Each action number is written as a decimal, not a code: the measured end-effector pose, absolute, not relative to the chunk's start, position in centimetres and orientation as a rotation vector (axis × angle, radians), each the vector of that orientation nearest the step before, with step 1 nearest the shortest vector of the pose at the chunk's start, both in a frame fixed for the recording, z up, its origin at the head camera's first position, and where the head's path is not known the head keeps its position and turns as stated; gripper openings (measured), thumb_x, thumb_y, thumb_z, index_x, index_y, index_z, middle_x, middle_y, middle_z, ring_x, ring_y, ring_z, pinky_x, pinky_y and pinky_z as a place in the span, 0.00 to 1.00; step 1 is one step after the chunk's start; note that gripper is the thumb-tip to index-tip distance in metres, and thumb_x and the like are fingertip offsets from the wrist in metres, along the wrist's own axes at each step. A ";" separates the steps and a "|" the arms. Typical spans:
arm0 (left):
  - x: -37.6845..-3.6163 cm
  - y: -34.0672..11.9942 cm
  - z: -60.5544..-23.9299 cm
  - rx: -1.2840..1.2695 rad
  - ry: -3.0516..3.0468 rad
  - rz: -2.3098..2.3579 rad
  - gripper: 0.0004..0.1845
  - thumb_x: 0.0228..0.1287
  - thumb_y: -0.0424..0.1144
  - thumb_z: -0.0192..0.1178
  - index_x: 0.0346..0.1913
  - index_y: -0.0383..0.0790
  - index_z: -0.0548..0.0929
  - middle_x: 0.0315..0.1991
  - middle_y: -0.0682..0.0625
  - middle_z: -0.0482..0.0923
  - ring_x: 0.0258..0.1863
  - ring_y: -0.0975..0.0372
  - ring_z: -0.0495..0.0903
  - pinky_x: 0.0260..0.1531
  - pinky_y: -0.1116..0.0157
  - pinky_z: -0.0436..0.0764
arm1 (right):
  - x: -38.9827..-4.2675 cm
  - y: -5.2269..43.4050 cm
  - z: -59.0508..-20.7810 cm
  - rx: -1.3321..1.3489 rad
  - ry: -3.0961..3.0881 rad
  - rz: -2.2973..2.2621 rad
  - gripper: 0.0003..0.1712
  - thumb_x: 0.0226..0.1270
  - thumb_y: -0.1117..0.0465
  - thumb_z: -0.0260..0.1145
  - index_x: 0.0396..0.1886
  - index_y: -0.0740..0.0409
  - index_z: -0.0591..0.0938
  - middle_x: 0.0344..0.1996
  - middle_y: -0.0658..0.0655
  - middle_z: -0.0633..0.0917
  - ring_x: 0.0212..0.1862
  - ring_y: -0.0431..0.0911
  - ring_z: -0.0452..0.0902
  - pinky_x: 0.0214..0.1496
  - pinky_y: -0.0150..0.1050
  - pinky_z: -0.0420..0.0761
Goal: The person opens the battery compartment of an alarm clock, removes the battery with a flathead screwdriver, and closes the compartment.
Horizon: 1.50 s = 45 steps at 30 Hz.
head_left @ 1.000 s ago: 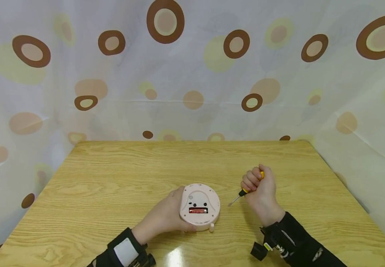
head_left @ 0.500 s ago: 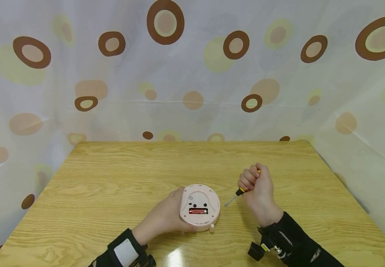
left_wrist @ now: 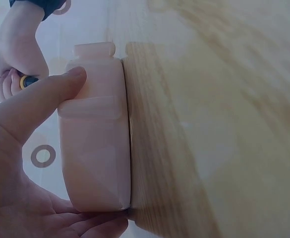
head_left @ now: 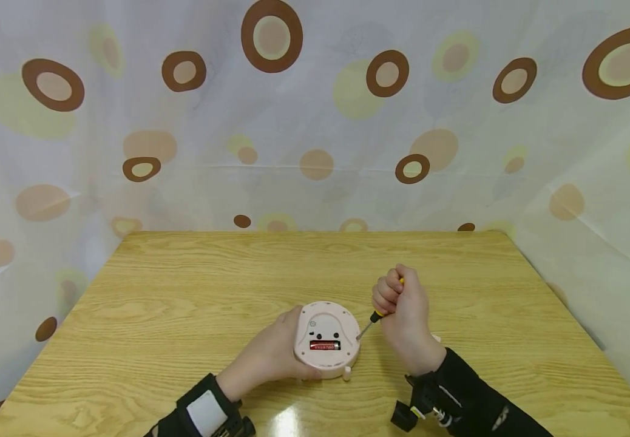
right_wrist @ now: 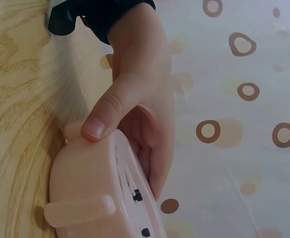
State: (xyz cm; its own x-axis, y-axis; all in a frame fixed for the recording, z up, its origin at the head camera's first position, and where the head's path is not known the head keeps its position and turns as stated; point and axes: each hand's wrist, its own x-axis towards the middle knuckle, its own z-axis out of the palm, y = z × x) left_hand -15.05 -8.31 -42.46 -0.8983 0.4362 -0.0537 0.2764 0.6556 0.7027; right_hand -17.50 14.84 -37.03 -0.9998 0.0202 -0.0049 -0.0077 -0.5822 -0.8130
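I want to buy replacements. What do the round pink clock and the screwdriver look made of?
The clock looks like moulded plastic, pale pink, smooth with a soft sheen and rounded edges. The screwdriver seems to have a thin grey metal shaft and a yellow-and-black handle, probably plastic, mostly hidden in the right hand.

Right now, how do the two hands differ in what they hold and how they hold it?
The left hand grips the rim of the round pink device lying flat on the table; the right hand is fisted round a yellow-handled screwdriver. The left hand lies low beside the device; the right hand stands above it, with the screwdriver's tip slanting down to the device's right edge. Both wear dark sleeves.
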 end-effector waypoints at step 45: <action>-15.1 -8.4 -42.3 0.587 2.654 1.095 0.60 0.40 0.50 0.88 0.75 0.33 0.66 0.61 0.41 0.79 0.55 0.57 0.80 0.59 0.51 0.83 | -15.4 8.2 -37.6 0.000 -1.995 2.365 0.28 0.86 0.58 0.51 0.18 0.56 0.68 0.16 0.48 0.63 0.22 0.39 0.57 0.30 0.31 0.60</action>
State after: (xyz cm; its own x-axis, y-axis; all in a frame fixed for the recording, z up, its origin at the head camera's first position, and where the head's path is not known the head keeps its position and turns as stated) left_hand -15.07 -8.35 -42.34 -0.8984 0.4372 -0.0413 0.2809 0.6443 0.7113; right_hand -15.43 8.23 -37.64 -0.9989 0.0363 0.0303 -0.0360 -0.1676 -0.9852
